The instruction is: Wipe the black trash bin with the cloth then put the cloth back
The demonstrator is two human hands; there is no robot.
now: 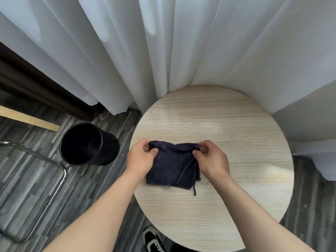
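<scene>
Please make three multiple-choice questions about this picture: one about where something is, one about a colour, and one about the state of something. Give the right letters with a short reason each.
1. Where does the trash bin stand?
A. on the table
B. on the floor, left of the table
C. behind the curtain

2. What colour is the cloth?
A. white
B. red
C. dark navy

3. How is the cloth held?
A. by both hands at its far corners
B. by one hand only
C. by no hand

Answers:
1 B, it stands on the floor beside the table.
2 C, it looks dark navy on pale wood.
3 A, the left hand and right hand pinch the corners.
</scene>
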